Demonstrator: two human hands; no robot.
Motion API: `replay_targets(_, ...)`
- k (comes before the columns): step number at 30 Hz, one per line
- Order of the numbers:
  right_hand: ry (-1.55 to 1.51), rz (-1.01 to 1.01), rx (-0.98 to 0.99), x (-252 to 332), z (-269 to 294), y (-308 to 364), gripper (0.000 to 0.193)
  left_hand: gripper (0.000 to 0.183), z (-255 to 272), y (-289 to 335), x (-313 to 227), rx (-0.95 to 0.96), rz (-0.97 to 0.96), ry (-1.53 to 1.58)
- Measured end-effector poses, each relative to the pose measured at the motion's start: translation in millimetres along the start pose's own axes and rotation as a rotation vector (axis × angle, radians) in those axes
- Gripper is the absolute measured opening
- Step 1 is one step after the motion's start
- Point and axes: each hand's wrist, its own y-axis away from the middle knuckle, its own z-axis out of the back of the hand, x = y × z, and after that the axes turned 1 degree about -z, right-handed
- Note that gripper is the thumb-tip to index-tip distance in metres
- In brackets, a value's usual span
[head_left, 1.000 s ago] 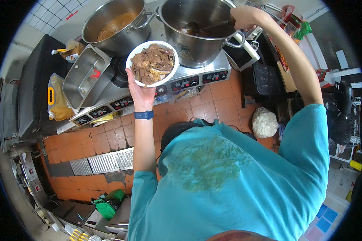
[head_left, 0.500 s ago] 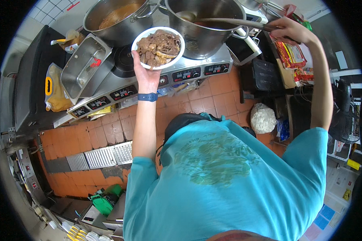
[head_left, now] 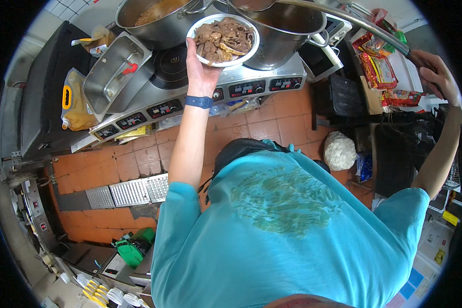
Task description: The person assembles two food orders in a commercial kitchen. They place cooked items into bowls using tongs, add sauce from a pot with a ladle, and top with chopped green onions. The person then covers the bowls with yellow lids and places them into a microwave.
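Observation:
My left hand (head_left: 201, 74) holds up a white bowl (head_left: 194, 30) from below, the thumb along its side. Sliced brown meat (head_left: 226, 38) fills the bowl. My right hand (head_left: 436, 76), out at the far right, is closed round the end of a long-handled ladle (head_left: 339, 16). The ladle's scoop lies at the top edge of the view, over the mouth of a tall steel pot (head_left: 280, 54), with reddish-brown liquid in it. Dark liquid shows inside the pot. The bowl is in front of the pot's left side.
A second steel pot (head_left: 159, 37) with orange-brown broth stands left on the cooktop (head_left: 190, 97). Further left are a steel container (head_left: 108, 77) and an oil jug (head_left: 76, 100). Red packets (head_left: 379, 72) lie at right. A white bag (head_left: 340, 151) sits on the tiled floor.
The ladle's scoop has come up out of the tall pot. My right hand has moved right and down with the handle; the bowl has shifted right and slightly up in view.

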Motion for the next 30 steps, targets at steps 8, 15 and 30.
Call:
replay_targets(8,0.029,0.092,-0.014,37,-21,35,0.047,0.078,-6,0,-4,-0.003,0.050,0.006)
replay_targets(15,0.209,0.036,0.006,78,-24,69,0.045,0.078,-8,-4,-12,0.059,0.043,-0.006)
replay_targets(30,0.216,0.255,-0.183,62,-53,93,0.048,0.077,5,-11,-11,0.005,0.059,0.020)
